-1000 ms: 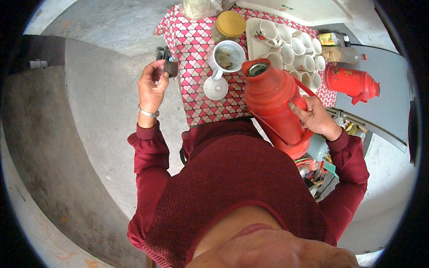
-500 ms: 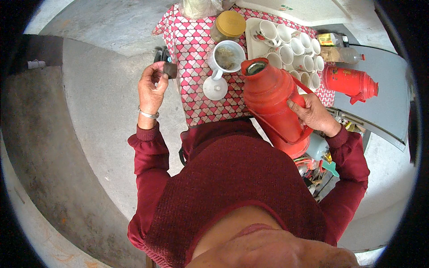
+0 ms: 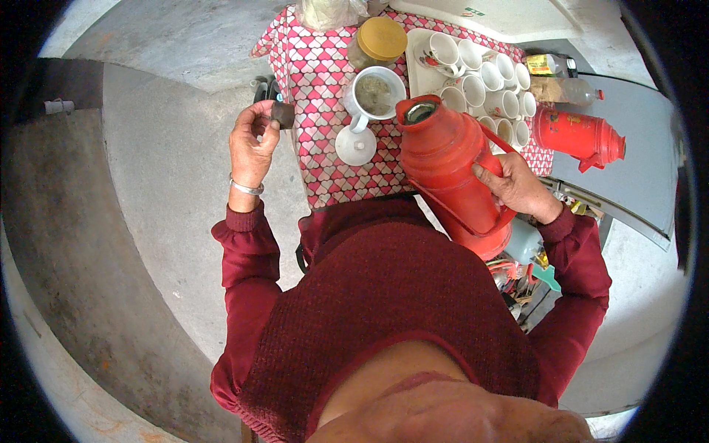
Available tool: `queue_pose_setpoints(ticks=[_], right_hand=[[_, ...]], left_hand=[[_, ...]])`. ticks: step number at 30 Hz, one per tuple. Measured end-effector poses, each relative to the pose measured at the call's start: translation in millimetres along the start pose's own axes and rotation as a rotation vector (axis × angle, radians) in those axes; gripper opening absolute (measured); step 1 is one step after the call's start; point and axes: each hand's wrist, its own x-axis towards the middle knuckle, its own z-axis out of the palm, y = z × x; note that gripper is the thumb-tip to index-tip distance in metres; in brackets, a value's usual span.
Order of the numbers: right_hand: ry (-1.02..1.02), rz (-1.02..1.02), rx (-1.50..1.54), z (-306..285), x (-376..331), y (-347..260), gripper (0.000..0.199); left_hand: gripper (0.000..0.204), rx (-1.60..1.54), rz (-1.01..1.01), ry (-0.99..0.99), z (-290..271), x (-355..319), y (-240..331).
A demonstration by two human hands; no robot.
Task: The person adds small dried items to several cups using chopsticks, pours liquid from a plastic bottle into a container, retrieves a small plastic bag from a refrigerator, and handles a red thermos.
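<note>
My right hand [image 3: 519, 188] grips the side handle of a red thermos flask [image 3: 450, 166], which leans with its uncovered mouth toward a white lidded mug [image 3: 360, 103]. Inside the mug, greenish-brown leaves [image 3: 374, 94] lie in what looks like liquid. No stream between flask and mug can be made out. The mug's white lid [image 3: 355, 146] rests beside its handle, on the table. Off the table's left edge, my left hand [image 3: 249, 148] pinches a dark flask stopper [image 3: 281, 114] between thumb and fingers.
A heart-patterned cloth [image 3: 336, 181] covers the table. Behind the mug stands a yellow-lidded jar [image 3: 381, 40]. A white tray [image 3: 419, 74] carries several white cups [image 3: 473, 90]. Farther right are a second red flask [image 3: 576, 138] and a clear bottle [image 3: 565, 91]; a bag [image 3: 325, 13] sits at the back.
The mug's contents look fuller and paler. The flask's mouth has shifted very slightly left; my left hand with the stopper has barely moved.
</note>
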Motion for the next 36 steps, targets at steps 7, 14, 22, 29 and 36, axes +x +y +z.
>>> queue_pose_setpoints(ticks=[7, 14, 22, 29, 36], right_hand=[[-0.022, 0.034, -0.03, -2, 2, -3, 0.033], [-0.007, 0.018, -0.029, -1, 3, -7, 0.035], [-0.009, -0.013, -0.049, -1, 8, 4, 0.037], [-0.023, -0.02, -0.07, -2, 10, 2, 0.037], [-0.03, -0.013, -0.054, -1, 11, -1, 0.034]], left_hand=[[0.031, 0.005, 0.005, 0.014, -1, -1, -4], [0.029, 0.009, 0.01, 0.018, -1, -1, -4], [0.03, -0.013, -0.01, 0.019, -1, -3, -1], [0.03, 0.0, -0.009, 0.004, -3, -4, -1], [0.03, -0.009, -0.023, 0.012, -1, -4, -1]])
